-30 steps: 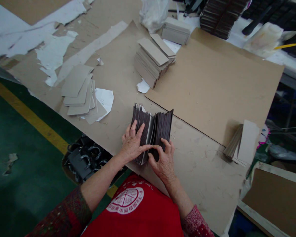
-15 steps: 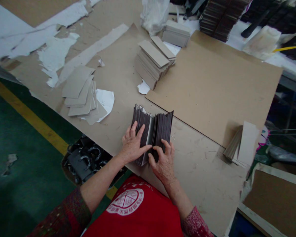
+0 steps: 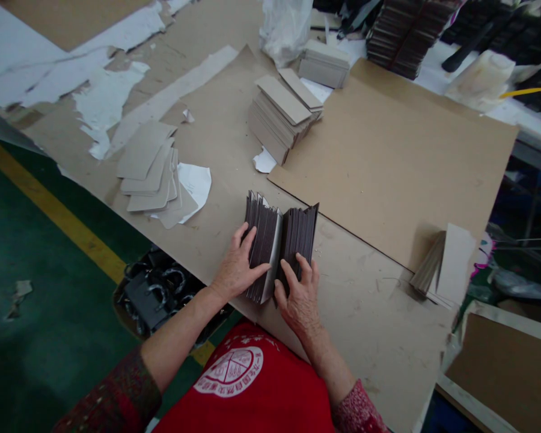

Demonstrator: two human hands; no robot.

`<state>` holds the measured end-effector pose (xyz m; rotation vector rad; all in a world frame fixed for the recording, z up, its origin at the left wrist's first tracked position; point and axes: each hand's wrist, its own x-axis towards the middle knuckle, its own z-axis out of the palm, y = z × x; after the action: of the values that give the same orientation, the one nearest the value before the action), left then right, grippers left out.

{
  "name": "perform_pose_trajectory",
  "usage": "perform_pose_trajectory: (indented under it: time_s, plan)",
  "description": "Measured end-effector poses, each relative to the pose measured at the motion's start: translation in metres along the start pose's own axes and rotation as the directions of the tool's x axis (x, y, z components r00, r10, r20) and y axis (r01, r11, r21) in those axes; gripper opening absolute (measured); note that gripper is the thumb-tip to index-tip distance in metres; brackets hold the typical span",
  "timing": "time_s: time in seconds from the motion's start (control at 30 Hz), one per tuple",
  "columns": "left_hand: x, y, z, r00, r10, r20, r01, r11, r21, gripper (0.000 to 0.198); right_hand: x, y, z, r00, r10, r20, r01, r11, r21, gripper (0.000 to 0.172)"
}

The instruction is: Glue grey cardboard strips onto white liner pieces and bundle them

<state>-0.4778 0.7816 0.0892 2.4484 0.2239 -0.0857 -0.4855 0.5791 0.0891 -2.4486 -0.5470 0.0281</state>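
Note:
Two upright bundles of thin dark pieces stand side by side at the table's near edge, parted by a narrow V-shaped gap. Round the near part of the left bundle [image 3: 262,231] is my left hand [image 3: 238,267], its fingers on the outer side and its thumb reaching across to the pale inner face. My right hand [image 3: 301,294] has curled fingers against the near part of the right bundle [image 3: 299,231], with the thumb at its inner lower corner. Some fingertips are hidden among the dark pieces.
Grey card stacks [image 3: 279,114] lie beyond the bundles, with loose cards [image 3: 146,162] to the left. A large brown board [image 3: 401,162] covers the right back. More cards [image 3: 451,264] lean at the right. A box of black items [image 3: 151,294] sits below the left edge.
My left hand has drawn slightly back to the left, its thumb leaving the gap's middle. My right index finger and thumb have spread a little apart. The gap between the bundles shows more openly.

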Motion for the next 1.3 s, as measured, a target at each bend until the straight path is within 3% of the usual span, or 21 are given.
perform_pose_trajectory:
  time_s: [0.1, 0.23, 0.33, 0.43, 0.57, 0.73, 0.97, 1.3]
  plan:
    - [-0.003, -0.007, 0.005, 0.991, -0.12, -0.062, 0.115, 0.989, -0.091, 0.11, 0.0, 0.001, 0.0, 0.999, -0.033, 0.015, 0.033, 0.999, 0.001, 0.039]
    - [-0.006, -0.011, 0.011, 0.956, -0.291, -0.033, 0.278, 0.937, -0.209, 0.12, 0.001, 0.001, 0.0, 0.998, -0.048, 0.03, 0.048, 0.999, -0.001, 0.03]
    - [-0.007, -0.007, 0.016, 0.925, -0.38, 0.021, 0.362, 0.862, -0.354, 0.108, 0.002, -0.001, -0.001, 0.999, -0.036, 0.037, 0.036, 0.999, -0.016, 0.025]
    - [-0.007, -0.001, 0.024, 0.917, -0.395, 0.059, 0.371, 0.788, -0.491, 0.093, 0.004, -0.003, -0.003, 0.999, -0.01, 0.048, 0.011, 1.0, -0.015, 0.023]
    - [-0.007, 0.005, 0.033, 0.897, -0.439, 0.04, 0.384, 0.733, -0.562, 0.095, 0.004, -0.002, -0.007, 0.998, 0.022, 0.056, -0.021, 1.0, -0.003, 0.022]
    - [-0.006, 0.007, 0.03, 0.883, -0.463, 0.07, 0.416, 0.706, -0.574, 0.095, 0.005, 0.002, -0.008, 0.999, 0.015, 0.049, -0.015, 1.0, 0.004, 0.021]
    - [-0.009, 0.008, 0.033, 0.872, -0.481, 0.092, 0.391, 0.571, -0.722, 0.092, 0.004, 0.001, -0.007, 0.997, 0.061, 0.036, -0.06, 0.998, -0.014, 0.021]
    - [-0.008, 0.005, 0.034, 0.876, -0.474, 0.094, 0.396, 0.591, -0.703, 0.093, 0.005, 0.001, -0.005, 0.997, 0.072, 0.014, -0.072, 0.997, -0.014, 0.021]
